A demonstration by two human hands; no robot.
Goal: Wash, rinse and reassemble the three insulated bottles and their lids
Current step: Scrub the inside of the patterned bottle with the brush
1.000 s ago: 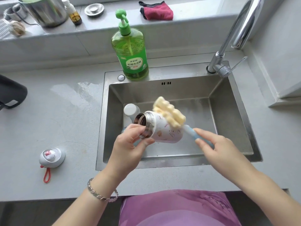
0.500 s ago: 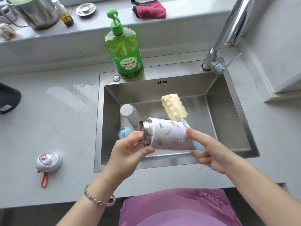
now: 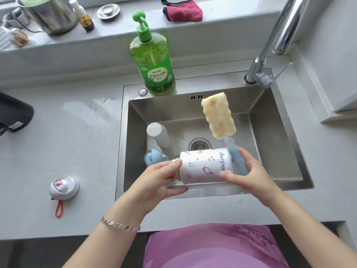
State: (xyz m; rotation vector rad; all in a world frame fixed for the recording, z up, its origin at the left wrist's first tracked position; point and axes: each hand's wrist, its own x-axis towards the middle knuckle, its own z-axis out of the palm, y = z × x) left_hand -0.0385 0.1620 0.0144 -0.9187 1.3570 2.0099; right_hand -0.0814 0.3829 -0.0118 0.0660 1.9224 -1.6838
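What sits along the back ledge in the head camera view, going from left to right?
On the ledge: steel pot → small amber spray bottle → round metal sink stopper → red cloth.

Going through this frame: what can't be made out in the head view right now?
- Mouth and inside of the printed bottle: head view, covered by the left hand.
- Handle end of the sponge brush: head view, hidden inside the right hand, behind the bottle.
- The blue item in the sink: head view, partly behind the left hand; lid or bottle unclear.
- Upper bend of the faucet: head view, cut off by the top edge.
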